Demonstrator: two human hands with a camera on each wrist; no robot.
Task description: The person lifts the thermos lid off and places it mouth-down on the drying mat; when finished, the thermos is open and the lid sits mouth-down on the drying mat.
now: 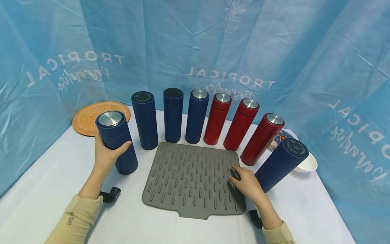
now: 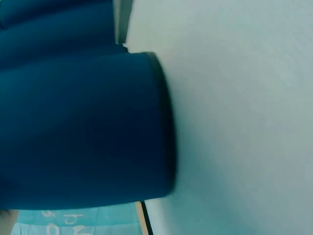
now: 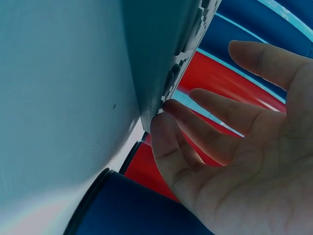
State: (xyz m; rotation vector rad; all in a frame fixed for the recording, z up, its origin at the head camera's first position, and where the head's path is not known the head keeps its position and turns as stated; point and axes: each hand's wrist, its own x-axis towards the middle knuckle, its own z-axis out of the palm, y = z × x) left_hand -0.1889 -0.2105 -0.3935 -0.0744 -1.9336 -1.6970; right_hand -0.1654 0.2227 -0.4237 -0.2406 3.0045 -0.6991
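Observation:
In the head view my left hand (image 1: 105, 153) grips a dark blue thermos bottle (image 1: 127, 159) with a silver lid, thumb and fingers around its upper body. Its base (image 2: 161, 127) stands at the white tablecloth in the left wrist view. My right hand (image 1: 247, 183) is over the right side of a grey ridged mat (image 1: 192, 173), fingers loosely bent and holding nothing. Seen from the right wrist, those fingers (image 3: 168, 144) lie close to the mat's edge; whether they touch it I cannot tell. Just right of that hand stands another blue thermos bottle (image 1: 278, 164) with a black lid.
Behind the mat, blue thermos bottles (image 1: 173, 118) and red thermos bottles (image 1: 217, 122) stand in a curved row. A round orange-brown board (image 1: 83, 118) lies at the back left. A white bowl (image 1: 307, 164) and a patterned item (image 1: 275, 142) sit partly hidden at the right. Blue curtains enclose the table.

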